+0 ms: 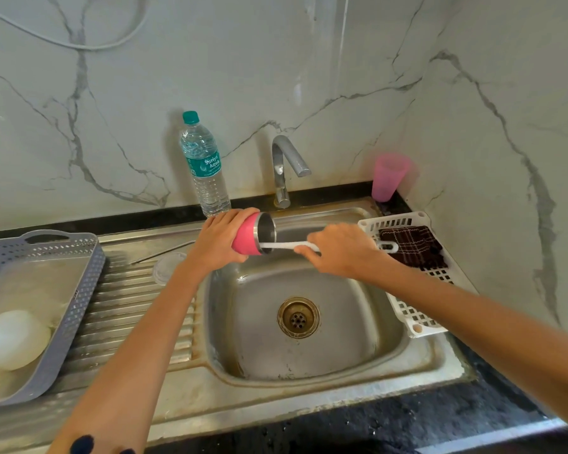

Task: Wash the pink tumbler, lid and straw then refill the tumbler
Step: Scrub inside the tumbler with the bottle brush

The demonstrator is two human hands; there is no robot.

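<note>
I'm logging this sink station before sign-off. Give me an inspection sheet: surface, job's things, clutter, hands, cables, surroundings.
Surface: steel sink with ribbed drainboard; no water runs from the tap.
Job's things: pink tumbler held on its side over the basin, white brush reaching into its mouth; clear lid and metal straw lie on the drainboard.
Clutter: water bottle and pink cup by the wall; white basket with dark cloth; grey tray on the left.
Hands: left hand grips the tumbler; right hand grips the brush handle.
Cables: one white cable hangs on the wall.
Surroundings: marble-patterned walls, dark counter.
</note>
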